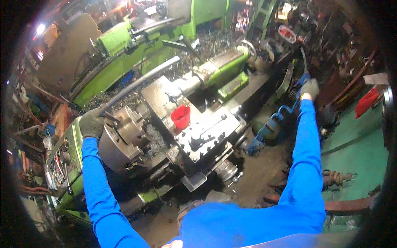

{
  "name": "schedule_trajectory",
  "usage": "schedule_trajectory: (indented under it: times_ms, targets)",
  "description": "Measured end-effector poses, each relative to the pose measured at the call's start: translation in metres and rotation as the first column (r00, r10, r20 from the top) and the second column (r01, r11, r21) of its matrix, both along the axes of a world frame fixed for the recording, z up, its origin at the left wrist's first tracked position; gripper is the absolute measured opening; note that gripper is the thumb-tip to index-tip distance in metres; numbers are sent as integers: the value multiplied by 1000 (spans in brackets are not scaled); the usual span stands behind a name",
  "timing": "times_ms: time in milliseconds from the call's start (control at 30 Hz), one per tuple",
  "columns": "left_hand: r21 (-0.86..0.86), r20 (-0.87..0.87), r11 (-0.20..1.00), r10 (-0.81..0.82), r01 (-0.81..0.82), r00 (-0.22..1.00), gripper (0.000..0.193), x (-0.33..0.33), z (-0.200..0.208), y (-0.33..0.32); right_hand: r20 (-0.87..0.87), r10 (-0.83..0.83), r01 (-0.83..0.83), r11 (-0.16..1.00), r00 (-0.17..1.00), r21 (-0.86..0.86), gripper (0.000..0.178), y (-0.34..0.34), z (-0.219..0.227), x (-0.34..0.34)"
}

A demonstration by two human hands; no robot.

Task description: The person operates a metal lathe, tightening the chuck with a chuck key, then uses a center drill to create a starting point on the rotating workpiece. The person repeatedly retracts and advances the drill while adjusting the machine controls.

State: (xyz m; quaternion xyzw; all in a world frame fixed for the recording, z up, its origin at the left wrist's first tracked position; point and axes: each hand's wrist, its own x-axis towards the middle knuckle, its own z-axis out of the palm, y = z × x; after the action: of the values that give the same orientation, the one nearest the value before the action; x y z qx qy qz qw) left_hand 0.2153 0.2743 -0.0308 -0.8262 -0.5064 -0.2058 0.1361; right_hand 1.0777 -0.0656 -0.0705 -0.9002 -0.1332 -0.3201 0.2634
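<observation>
My left hand [92,124], in a dark grey glove, is curled at the left side of a lathe's large steel chuck [118,140]. Its fingers close around the lower end of a long metal bar [142,81], which slants up to the right above the machine; the fingertips are partly hidden. Off to the right, my gloved right hand [310,89] grips a blue air blow gun [304,77] whose thin metal nozzle points away from me. A coiled blue hose [269,130] hangs from the gun. Metal chips [155,138] lie beside the chuck.
A red cup [180,117] stands on the carriage near the tool post [197,141]. The green tailstock [225,68] sits beyond. Several tools lie on the headstock [62,165] at left. A red cloth [366,103] is at far right, above a green surface [347,140].
</observation>
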Motion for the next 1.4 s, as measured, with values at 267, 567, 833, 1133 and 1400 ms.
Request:
schedule_trajectory:
  times_ms: [267,567,833,1133,1400]
  targets:
    - [-11,-32,999,35,-36,999,20,6,-2,0,-130,295,-298,955,947,-3,41,103,35,40]
    - [-34,2,995,89,-89,996,20,9,0,-6,-190,639,-639,766,745,67,28,290,-2,-90]
    - [-75,-80,979,182,-188,980,28,-5,-11,-1,-272,547,-601,778,792,-186,36,357,-34,-85]
    - [-115,-37,987,111,-114,993,29,-1,0,-7,-173,515,-543,798,839,-260,58,310,43,-169]
    - [-75,6,997,-10,10,1000,33,-16,-10,7,-142,990,-916,54,-4,397,45,240,114,-362]
